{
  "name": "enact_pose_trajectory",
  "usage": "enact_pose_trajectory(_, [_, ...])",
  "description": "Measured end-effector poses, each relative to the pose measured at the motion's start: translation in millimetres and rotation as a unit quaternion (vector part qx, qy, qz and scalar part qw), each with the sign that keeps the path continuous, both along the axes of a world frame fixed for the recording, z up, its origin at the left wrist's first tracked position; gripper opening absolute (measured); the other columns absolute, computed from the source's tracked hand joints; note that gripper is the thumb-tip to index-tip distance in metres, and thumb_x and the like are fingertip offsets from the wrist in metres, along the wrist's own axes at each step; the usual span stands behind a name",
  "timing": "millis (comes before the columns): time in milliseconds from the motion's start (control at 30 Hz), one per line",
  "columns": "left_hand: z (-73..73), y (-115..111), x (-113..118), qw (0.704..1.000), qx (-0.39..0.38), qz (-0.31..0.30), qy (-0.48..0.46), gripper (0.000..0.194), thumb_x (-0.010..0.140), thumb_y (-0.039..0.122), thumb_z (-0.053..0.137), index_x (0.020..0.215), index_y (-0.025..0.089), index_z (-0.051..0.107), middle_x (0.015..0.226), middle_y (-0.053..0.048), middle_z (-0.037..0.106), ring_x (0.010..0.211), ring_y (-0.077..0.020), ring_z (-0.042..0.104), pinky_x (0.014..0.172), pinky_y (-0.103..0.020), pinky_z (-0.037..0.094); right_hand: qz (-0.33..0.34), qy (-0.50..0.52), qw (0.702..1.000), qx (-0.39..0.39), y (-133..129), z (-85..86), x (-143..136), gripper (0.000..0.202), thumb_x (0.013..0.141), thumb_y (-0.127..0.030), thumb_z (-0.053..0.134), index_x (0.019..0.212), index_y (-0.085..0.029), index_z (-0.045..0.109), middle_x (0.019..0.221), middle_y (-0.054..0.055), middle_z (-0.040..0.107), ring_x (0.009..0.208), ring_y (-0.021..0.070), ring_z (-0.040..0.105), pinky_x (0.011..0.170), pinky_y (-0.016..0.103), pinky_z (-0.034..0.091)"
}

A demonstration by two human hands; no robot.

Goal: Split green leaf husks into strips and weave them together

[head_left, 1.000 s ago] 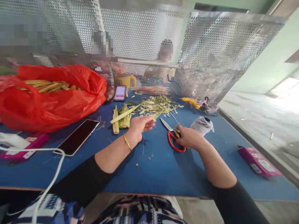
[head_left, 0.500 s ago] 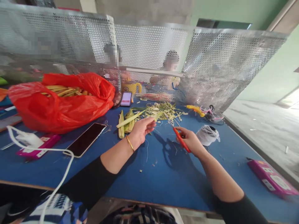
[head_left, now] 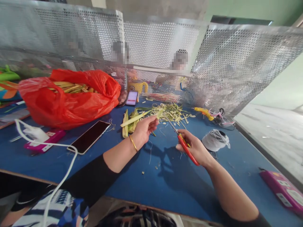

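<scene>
Between the fingertips of my left hand point(head_left: 146, 128) is a pale green leaf piece point(head_left: 160, 114), pointing up and to the right. My right hand point(head_left: 193, 146) is wrapped round red-handled scissors point(head_left: 187, 150); their blades reach toward the leaf piece, a little to its right. Behind both hands lies a heap of green cuttings point(head_left: 174, 112) on the blue table point(head_left: 142, 192). Several folded green husks point(head_left: 125, 126), with a long pale strip point(head_left: 134, 119) across them, lie just left of my left hand.
On the left are a red bag point(head_left: 78, 108) of dry strips, a phone point(head_left: 91, 137) and a white cable point(head_left: 71, 167). To the right sit a white thread spool point(head_left: 215, 140), a yellow tool point(head_left: 204, 113) and a magenta box point(head_left: 281, 190). People are behind the perforated screen point(head_left: 161, 44).
The view has shifted, so the table's things appear farther right. My right hand has moved slightly away from my left, and the scissors' handle sits lower.
</scene>
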State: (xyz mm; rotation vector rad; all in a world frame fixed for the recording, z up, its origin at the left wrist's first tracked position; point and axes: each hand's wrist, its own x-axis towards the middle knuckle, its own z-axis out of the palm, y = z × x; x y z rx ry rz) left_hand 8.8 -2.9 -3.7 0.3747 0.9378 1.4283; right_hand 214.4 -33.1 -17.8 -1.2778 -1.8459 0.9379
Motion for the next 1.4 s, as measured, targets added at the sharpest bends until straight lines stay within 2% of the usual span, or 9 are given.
enact_pose_trajectory(233, [-2.2, -2.6, 4.9, 0.999, 0.003, -0.025, 0.045, 0.007, 0.072, 0.013, 0.072, 0.065, 0.014, 0.069, 0.062, -0.003, 0.069, 0.054, -0.0091, 0.063, 0.049, -0.018, 0.046, -0.011, -0.077, 0.996, 0.031, -5.8, 1.5, -2.1, 0.053, 0.067, -0.053, 0.074, 0.106, -0.019, 0.063, 0.067, -0.004, 0.054, 0.061, 0.0127, 0.046, 0.058, 0.026, 0.042])
enact_pose_trajectory(567, [-6.7, -4.6, 10.5, 0.993, -0.001, -0.045, 0.109, 0.005, 0.066, 0.011, 0.071, 0.062, 0.015, 0.071, 0.061, -0.003, 0.07, 0.055, -0.011, 0.064, 0.05, -0.019, 0.045, -0.012, -0.125, 0.991, 0.044, -5.0, 0.9, -1.9, 0.044, 0.072, -0.054, 0.069, 0.1, -0.02, 0.068, 0.06, -0.006, 0.052, 0.057, 0.0113, 0.042, 0.053, 0.023, 0.038])
enact_pose_trajectory(867, [-9.2, -1.9, 9.7, 0.993, -0.004, -0.046, 0.112, 0.006, 0.067, 0.014, 0.074, 0.062, 0.014, 0.07, 0.06, -0.004, 0.069, 0.053, -0.011, 0.062, 0.05, -0.02, 0.045, -0.021, -0.127, 0.991, 0.043, -4.2, -1.6, -2.2, 0.05, 0.072, -0.062, 0.066, 0.098, -0.019, 0.067, 0.057, -0.006, 0.048, 0.055, 0.0107, 0.037, 0.052, 0.023, 0.034])
enact_pose_trajectory(1000, [-9.3, -2.3, 9.2, 0.993, -0.004, -0.049, 0.105, 0.006, 0.067, 0.014, 0.074, 0.063, 0.014, 0.069, 0.06, -0.004, 0.068, 0.056, -0.0113, 0.063, 0.052, -0.021, 0.046, -0.06, -0.132, 0.987, 0.064, -1.5, -2.1, -1.1, 0.056, 0.074, -0.067, 0.06, 0.101, -0.018, 0.069, 0.056, -0.004, 0.051, 0.052, 0.0114, 0.042, 0.05, 0.024, 0.035])
enact_pose_trajectory(1100, [-8.6, -3.3, 8.9, 0.994, 0.009, -0.056, 0.09, 0.005, 0.07, 0.016, 0.072, 0.065, 0.015, 0.069, 0.062, -0.003, 0.069, 0.058, -0.0107, 0.064, 0.054, -0.02, 0.046, -0.128, -0.252, 0.956, 0.083, 2.2, -1.3, -0.1, 0.05, 0.078, -0.062, 0.058, 0.105, -0.021, 0.07, 0.062, 0.0, 0.062, 0.057, 0.0166, 0.055, 0.052, 0.026, 0.035])
enact_pose_trajectory(1167, [-7.3, -4.9, 8.9, 0.995, 0.02, -0.061, 0.077, 0.005, 0.071, 0.017, 0.071, 0.067, 0.015, 0.069, 0.064, -0.002, 0.068, 0.059, -0.0099, 0.063, 0.054, -0.02, 0.046, -0.156, -0.37, 0.913, 0.07, 4.7, -0.4, -0.8, 0.044, 0.081, -0.054, 0.059, 0.11, -0.023, 0.069, 0.076, 0.005, 0.071, 0.07, 0.0229, 0.064, 0.055, 0.028, 0.036])
enact_pose_trajectory(1233, [-4.9, -7.4, 9.1, 0.995, 0.03, -0.064, 0.067, 0.005, 0.071, 0.018, 0.071, 0.068, 0.016, 0.069, 0.065, -0.001, 0.068, 0.059, -0.0094, 0.063, 0.055, -0.02, 0.046, -0.155, -0.452, 0.878, 0.044, 6.8, -0.5, -2.3, 0.039, 0.086, -0.046, 0.056, 0.115, -0.023, 0.067, 0.092, 0.01, 0.075, 0.083, 0.0275, 0.068, 0.058, 0.029, 0.038])
enact_pose_trajectory(1300, [-1.6, -10.7, 9.7, 0.995, 0.04, -0.067, 0.063, 0.007, 0.069, 0.02, 0.073, 0.069, 0.016, 0.068, 0.066, 0.0, 0.068, 0.06, -0.009, 0.063, 0.054, -0.019, 0.046, -0.147, -0.487, 0.861, 0.029, 8.4, -1.7, -3.1, 0.038, 0.09, -0.04, 0.051, 0.119, -0.021, 0.064, 0.101, 0.012, 0.074, 0.091, 0.0289, 0.069, 0.061, 0.03, 0.04])
enact_pose_trajectory(1400, [4.1, -16.6, 11.1, 0.994, 0.049, -0.075, 0.062, 0.009, 0.067, 0.021, 0.074, 0.071, 0.016, 0.068, 0.067, 0.0, 0.068, 0.061, -0.0087, 0.063, 0.053, -0.019, 0.045, -0.135, -0.498, 0.856, 0.035, 8.9, -4.0, -1.8, 0.039, 0.091, -0.035, 0.047, 0.122, -0.017, 0.062, 0.106, 0.015, 0.072, 0.094, 0.0291, 0.068, 0.067, 0.031, 0.044])
